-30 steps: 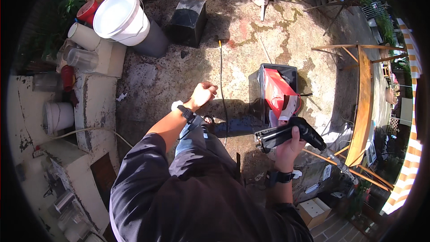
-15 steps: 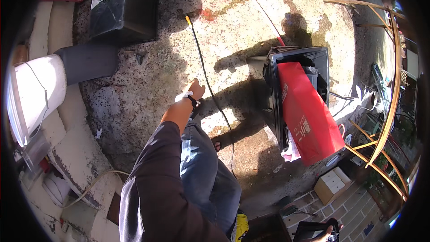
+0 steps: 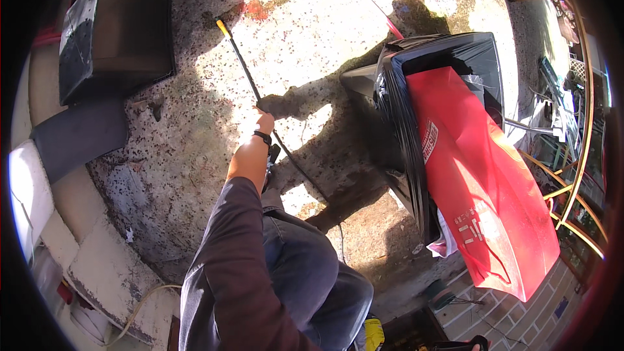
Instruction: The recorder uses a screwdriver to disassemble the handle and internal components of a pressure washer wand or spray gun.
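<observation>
My left hand [image 3: 262, 121], with a dark strap at the wrist, reaches down to the ground. Its fingers are closed on a long thin black rod [image 3: 242, 60] with a yellow tip; a thin cord trails from the rod's lower end toward my legs. Only a little of my right hand [image 3: 476, 347] shows at the bottom edge, against a dark object [image 3: 463, 343] that is mostly cut off.
To the right, a bin lined with a black bag [image 3: 400, 123] holds a large red paper bag [image 3: 478, 175]. A dark tub [image 3: 130, 32] lies at the upper left. Curved bamboo strips [image 3: 588, 91] stand at the far right.
My left hand has moved up and onto the black rod and closed on it. The view has shifted, so the bin looks larger. My right hand has sunk nearly out of view.
</observation>
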The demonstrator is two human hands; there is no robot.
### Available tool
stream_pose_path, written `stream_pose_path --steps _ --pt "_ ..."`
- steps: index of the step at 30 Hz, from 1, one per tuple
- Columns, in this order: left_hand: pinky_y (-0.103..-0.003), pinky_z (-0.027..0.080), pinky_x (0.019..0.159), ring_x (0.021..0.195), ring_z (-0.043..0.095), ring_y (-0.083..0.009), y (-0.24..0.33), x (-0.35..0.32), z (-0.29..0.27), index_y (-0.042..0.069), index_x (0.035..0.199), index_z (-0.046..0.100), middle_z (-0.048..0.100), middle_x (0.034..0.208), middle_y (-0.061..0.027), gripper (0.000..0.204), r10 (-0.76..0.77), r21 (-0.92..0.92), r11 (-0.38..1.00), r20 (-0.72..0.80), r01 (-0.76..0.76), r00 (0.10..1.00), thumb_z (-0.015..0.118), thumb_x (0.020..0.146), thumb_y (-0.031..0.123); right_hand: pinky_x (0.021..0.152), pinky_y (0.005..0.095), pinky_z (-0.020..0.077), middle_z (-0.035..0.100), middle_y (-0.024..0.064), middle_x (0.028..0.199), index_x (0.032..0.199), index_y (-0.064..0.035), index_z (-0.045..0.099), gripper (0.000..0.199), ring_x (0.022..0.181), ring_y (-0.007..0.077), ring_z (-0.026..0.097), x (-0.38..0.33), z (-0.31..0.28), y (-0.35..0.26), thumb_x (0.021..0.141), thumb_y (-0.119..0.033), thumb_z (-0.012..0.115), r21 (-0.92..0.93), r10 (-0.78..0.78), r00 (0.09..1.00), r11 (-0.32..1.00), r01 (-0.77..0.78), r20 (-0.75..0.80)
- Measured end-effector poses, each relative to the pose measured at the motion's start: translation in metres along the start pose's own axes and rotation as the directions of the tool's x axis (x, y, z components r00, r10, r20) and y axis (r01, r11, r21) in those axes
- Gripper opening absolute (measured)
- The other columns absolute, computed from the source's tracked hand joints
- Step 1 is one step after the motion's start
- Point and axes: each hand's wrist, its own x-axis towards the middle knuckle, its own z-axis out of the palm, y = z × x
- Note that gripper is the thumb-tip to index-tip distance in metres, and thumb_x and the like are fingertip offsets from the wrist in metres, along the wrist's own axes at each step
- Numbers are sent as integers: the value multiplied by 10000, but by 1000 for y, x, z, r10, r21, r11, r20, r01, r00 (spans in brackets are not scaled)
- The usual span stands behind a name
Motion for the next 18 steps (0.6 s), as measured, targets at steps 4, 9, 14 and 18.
stream_pose_path --steps 4,9,14,18 --pt "-450 520 720 687 628 -269 51 -55 -39 24 1167 495 626 771 -111 404 -27 -145 989 -16 24 1000 569 921 336 897 439 532 682 141 1078 1112 -28 663 383 1004 297 624 8 28 -38 988 -383 588 344 599 800 748 -568 20" --pt "-405 603 855 747 641 -144 173 -222 -170 86 966 677 658 910 -47 90 297 -912 408 90 -42 951 598 1005 64 883 402 542 662 92 1064 1252 -27 608 465 961 217 633 53 -40 20 973 -396 658 431 197 942 851 -301 270" --pt "-402 628 804 767 660 -167 281 -465 -334 15 932 660 638 991 -90 105 607 -909 409 207 -79 767 602 862 -37 784 292 553 648 31 1067 1466 -123 538 618 890 141 627 75 -113 -58 895 -246 739 647 325 903 631 -428 281" --pt "-420 651 800 849 709 -209 388 -618 -436 21 1227 593 674 1077 -145 268 738 -897 442 374 18 562 660 974 82 748 336 592 662 85 1054 1406 -78 572 551 828 197 666 113 -199 -90 872 -57 704 791 300 898 437 -429 321"
